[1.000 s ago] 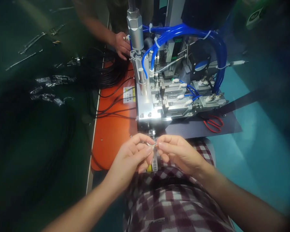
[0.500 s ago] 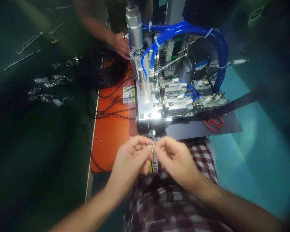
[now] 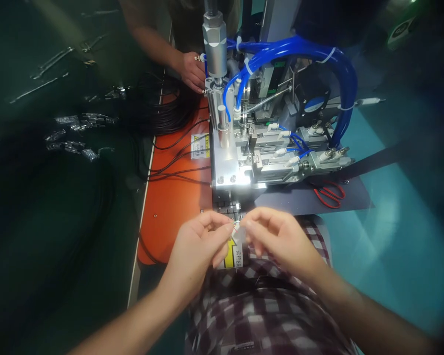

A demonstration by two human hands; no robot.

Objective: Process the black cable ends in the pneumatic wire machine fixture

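Thin wires with greenish and reddish strands (image 3: 236,225) sit at the centre of the work, raised between the fingertips of two bare hands and in front of the machine. From the eight o'clock side comes the left hand (image 3: 196,246), its thumb and forefinger pinched together on the wires, the other fingers curled loosely beneath. From four o'clock comes the right hand (image 3: 281,239), thumb and forefinger nearly closed right at the strands; its tips are blurred, so I cannot tell whether it has hold of them.

Just below, toward six o'clock, shows a yellow-and-white label with black characters (image 3: 229,255), and beyond it a maroon-and-white checked garment (image 3: 259,315). A flat orange panel (image 3: 181,202) spreads toward ten o'clock, crossed by thin black cables (image 3: 177,171). At twelve to one o'clock stands a silver metal machine (image 3: 231,167), with a thick bundle of glossy blue tubes (image 3: 344,93) arching over it. Red-handled scissors or pliers (image 3: 329,195) lie between two and three o'clock on a dark grey plate (image 3: 281,201). Near eleven o'clock is a coil of black cable (image 3: 173,111); another person's hand (image 3: 193,71) rests just beyond it, beside the machine.
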